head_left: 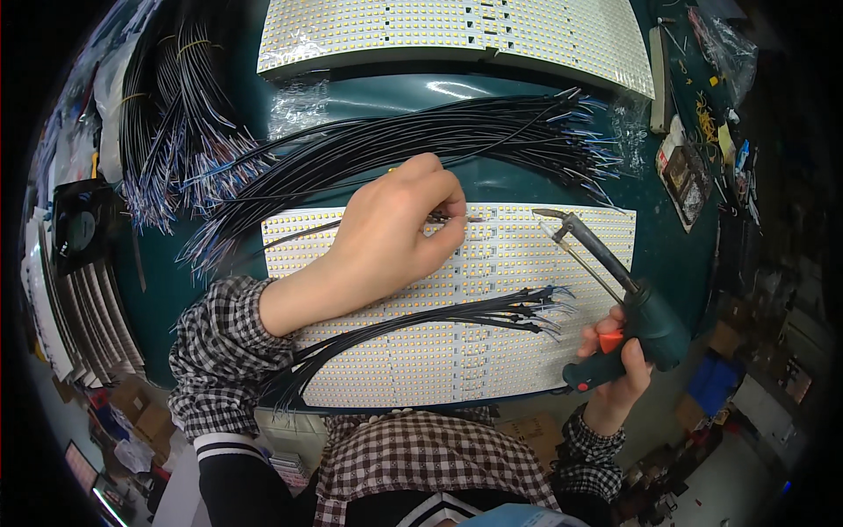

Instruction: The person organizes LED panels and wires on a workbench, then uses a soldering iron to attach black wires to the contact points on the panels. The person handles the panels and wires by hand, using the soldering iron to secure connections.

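Note:
My left hand is closed in a pinch over the upper part of a white board dotted with small LEDs. A thin black cable runs from the left into these fingers, and its end pokes out near the board's middle. Wrapped round the handle of a dark green soldering gun, my right hand has fingers by the red trigger. The gun's tip points left, above the board's upper right part and apart from my left fingers. A small bunch of black cables lies across the board.
Beyond the board lies a large bundle of black cables with stripped, coloured ends. More tied cable bundles are at the far left. Another LED panel stands at the back. A small soiled tray sits right, and stacked panels left.

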Demonstrator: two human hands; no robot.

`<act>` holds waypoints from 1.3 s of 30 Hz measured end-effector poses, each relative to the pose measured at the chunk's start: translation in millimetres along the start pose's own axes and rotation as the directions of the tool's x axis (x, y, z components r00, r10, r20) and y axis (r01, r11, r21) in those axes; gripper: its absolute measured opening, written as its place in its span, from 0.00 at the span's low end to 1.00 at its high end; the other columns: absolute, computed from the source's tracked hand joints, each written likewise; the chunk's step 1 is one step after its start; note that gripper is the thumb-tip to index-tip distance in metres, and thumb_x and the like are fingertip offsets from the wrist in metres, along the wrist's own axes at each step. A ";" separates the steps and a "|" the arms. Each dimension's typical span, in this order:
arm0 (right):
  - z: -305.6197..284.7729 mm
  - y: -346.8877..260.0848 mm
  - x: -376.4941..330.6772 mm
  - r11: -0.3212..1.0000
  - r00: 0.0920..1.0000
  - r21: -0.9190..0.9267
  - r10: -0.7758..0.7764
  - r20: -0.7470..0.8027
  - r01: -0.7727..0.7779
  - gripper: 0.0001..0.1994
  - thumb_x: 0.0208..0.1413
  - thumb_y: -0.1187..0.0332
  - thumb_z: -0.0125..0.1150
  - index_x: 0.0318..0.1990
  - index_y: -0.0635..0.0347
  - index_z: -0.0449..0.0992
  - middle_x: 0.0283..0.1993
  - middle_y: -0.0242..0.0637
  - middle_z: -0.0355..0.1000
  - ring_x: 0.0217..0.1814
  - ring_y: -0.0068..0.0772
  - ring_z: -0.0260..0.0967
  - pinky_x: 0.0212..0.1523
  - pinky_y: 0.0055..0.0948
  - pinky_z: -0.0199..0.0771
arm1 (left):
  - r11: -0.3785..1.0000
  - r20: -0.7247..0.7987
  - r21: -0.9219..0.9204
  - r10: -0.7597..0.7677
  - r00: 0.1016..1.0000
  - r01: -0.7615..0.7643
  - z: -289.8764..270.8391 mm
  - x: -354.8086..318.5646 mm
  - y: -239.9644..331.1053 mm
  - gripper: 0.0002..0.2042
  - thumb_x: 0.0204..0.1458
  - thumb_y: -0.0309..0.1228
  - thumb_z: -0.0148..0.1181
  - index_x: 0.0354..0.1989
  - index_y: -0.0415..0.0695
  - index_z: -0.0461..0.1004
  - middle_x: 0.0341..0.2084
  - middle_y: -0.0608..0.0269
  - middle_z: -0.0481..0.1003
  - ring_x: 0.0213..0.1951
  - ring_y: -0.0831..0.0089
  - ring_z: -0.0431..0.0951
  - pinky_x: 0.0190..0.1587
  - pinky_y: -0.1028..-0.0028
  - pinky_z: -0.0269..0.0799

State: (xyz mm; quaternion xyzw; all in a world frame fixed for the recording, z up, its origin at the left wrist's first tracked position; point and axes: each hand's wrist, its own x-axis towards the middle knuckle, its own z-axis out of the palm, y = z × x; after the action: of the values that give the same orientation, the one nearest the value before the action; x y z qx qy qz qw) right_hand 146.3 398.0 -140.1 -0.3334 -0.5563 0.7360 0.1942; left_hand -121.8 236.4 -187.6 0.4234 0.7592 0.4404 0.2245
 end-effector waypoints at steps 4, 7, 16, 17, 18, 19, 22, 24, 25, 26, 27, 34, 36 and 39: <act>1.0 -0.8 1.0 1.000 1.000 0.008 -0.012 0.017 0.012 0.23 0.57 0.64 0.52 0.53 0.78 0.64 0.39 0.48 0.74 0.38 0.44 0.76 0.29 0.33 0.81 | 1.000 0.030 0.002 0.002 1.000 -0.002 -1.5 1.9 -0.6 0.03 0.44 0.24 0.59 0.27 0.39 0.72 0.25 0.61 0.68 0.26 0.70 0.71 0.27 0.74 0.67; 1.8 -0.9 2.5 1.000 1.000 0.030 0.000 -0.014 0.000 0.23 0.54 0.65 0.54 0.52 0.78 0.65 0.38 0.49 0.74 0.38 0.45 0.76 0.29 0.34 0.83 | 1.000 0.050 0.012 -0.012 0.999 0.011 -2.5 3.4 0.1 0.04 0.44 0.24 0.60 0.27 0.39 0.72 0.25 0.61 0.68 0.27 0.70 0.71 0.27 0.73 0.67; 2.4 -0.6 3.8 1.000 0.999 0.021 0.007 -0.040 -0.007 0.23 0.53 0.67 0.56 0.52 0.79 0.65 0.38 0.50 0.74 0.37 0.46 0.76 0.28 0.34 0.83 | 1.000 0.098 0.011 -0.025 0.995 0.024 -3.7 8.4 0.3 0.04 0.43 0.23 0.61 0.26 0.39 0.72 0.24 0.61 0.68 0.27 0.69 0.72 0.28 0.72 0.66; 2.4 -0.6 3.8 1.000 0.999 0.018 0.007 -0.041 -0.006 0.23 0.53 0.67 0.56 0.52 0.79 0.65 0.38 0.50 0.74 0.37 0.46 0.76 0.28 0.34 0.83 | 1.000 0.093 0.013 -0.021 0.995 0.020 -2.5 8.5 0.1 0.04 0.43 0.23 0.61 0.25 0.39 0.72 0.24 0.61 0.68 0.27 0.69 0.72 0.28 0.72 0.66; 2.9 -0.6 3.9 1.000 0.999 0.016 0.006 -0.036 -0.006 0.23 0.53 0.67 0.56 0.52 0.79 0.65 0.38 0.50 0.74 0.37 0.46 0.76 0.28 0.34 0.83 | 1.000 0.080 0.015 -0.017 0.997 0.016 -1.7 8.2 -0.1 0.04 0.43 0.23 0.61 0.25 0.39 0.71 0.24 0.61 0.68 0.27 0.69 0.72 0.28 0.73 0.66; 3.3 -0.5 3.9 1.000 0.999 0.013 0.006 -0.032 -0.005 0.23 0.53 0.67 0.56 0.52 0.79 0.65 0.38 0.50 0.74 0.37 0.46 0.76 0.28 0.34 0.83 | 1.000 0.068 0.016 -0.013 0.998 0.012 -0.4 7.7 -0.4 0.04 0.43 0.22 0.60 0.25 0.39 0.71 0.24 0.61 0.68 0.27 0.69 0.72 0.28 0.73 0.66; 3.6 -0.9 4.2 1.000 1.000 0.005 0.012 -0.024 -0.012 0.23 0.53 0.67 0.56 0.52 0.79 0.66 0.38 0.50 0.74 0.37 0.46 0.76 0.28 0.34 0.83 | 1.000 0.048 0.001 0.002 0.999 -0.002 0.2 6.8 -0.6 0.03 0.42 0.22 0.60 0.24 0.39 0.71 0.24 0.61 0.67 0.26 0.70 0.72 0.27 0.73 0.66; 4.0 -1.0 3.9 1.000 1.000 -0.005 0.016 -0.022 -0.016 0.23 0.53 0.67 0.56 0.52 0.78 0.66 0.37 0.50 0.74 0.37 0.45 0.76 0.28 0.33 0.83 | 1.000 0.039 -0.018 0.007 0.999 -0.006 0.6 6.2 -1.1 0.03 0.42 0.22 0.60 0.24 0.39 0.71 0.24 0.62 0.67 0.26 0.71 0.71 0.26 0.74 0.66; 4.2 -0.9 3.3 1.000 1.000 -0.012 0.016 -0.022 -0.016 0.23 0.53 0.67 0.57 0.52 0.78 0.66 0.37 0.50 0.74 0.37 0.45 0.76 0.28 0.33 0.83 | 1.000 0.032 -0.028 0.006 0.999 -0.006 1.3 6.0 -1.5 0.03 0.42 0.21 0.59 0.24 0.39 0.71 0.23 0.62 0.67 0.25 0.71 0.71 0.26 0.74 0.66; 4.6 -0.8 3.0 1.000 1.000 -0.020 0.016 -0.022 -0.017 0.23 0.53 0.67 0.57 0.52 0.78 0.66 0.37 0.50 0.74 0.36 0.44 0.77 0.28 0.33 0.83 | 0.999 0.026 -0.037 0.006 1.000 -0.005 1.8 5.8 -1.8 0.03 0.41 0.21 0.59 0.24 0.39 0.71 0.23 0.62 0.67 0.25 0.71 0.71 0.26 0.74 0.66; 6.1 -1.8 2.9 0.999 1.000 -0.039 0.013 -0.019 -0.014 0.23 0.53 0.68 0.57 0.52 0.78 0.66 0.37 0.49 0.74 0.36 0.44 0.76 0.28 0.32 0.82 | 1.000 0.034 -0.025 0.001 0.999 0.000 1.4 5.8 -1.6 0.03 0.41 0.22 0.59 0.24 0.40 0.71 0.24 0.61 0.68 0.26 0.68 0.72 0.27 0.71 0.67; 13.3 -3.0 -2.2 0.987 1.000 -0.158 0.028 -0.004 -0.028 0.25 0.54 0.66 0.56 0.53 0.80 0.64 0.37 0.47 0.73 0.34 0.40 0.75 0.26 0.30 0.81 | 1.000 0.024 -0.019 0.024 0.999 -0.024 2.1 6.0 -3.8 0.04 0.41 0.21 0.59 0.23 0.40 0.70 0.23 0.63 0.67 0.25 0.72 0.70 0.25 0.74 0.65; 18.0 -6.0 -3.0 0.979 0.998 -0.194 0.055 -0.005 -0.055 0.25 0.53 0.66 0.57 0.53 0.79 0.65 0.36 0.46 0.73 0.32 0.38 0.75 0.27 0.30 0.80 | 0.999 0.025 -0.027 0.023 0.999 -0.022 1.9 6.4 -3.8 0.04 0.41 0.21 0.59 0.23 0.40 0.70 0.23 0.63 0.67 0.25 0.72 0.70 0.25 0.74 0.65; 22.4 -7.2 -3.7 0.963 0.997 -0.259 0.077 -0.004 -0.076 0.25 0.53 0.65 0.59 0.52 0.79 0.66 0.35 0.44 0.73 0.31 0.37 0.75 0.29 0.30 0.79 | 0.999 0.033 -0.043 0.012 0.999 -0.011 1.3 6.6 -3.8 0.03 0.41 0.21 0.59 0.23 0.40 0.71 0.23 0.63 0.67 0.25 0.72 0.70 0.25 0.74 0.65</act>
State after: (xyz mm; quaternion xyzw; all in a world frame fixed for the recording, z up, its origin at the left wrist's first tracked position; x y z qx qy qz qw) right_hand 132.5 382.4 -128.7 -0.3748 -0.6348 0.6651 0.1188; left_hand -126.2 241.6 -191.4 0.4302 0.7433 0.4506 0.2436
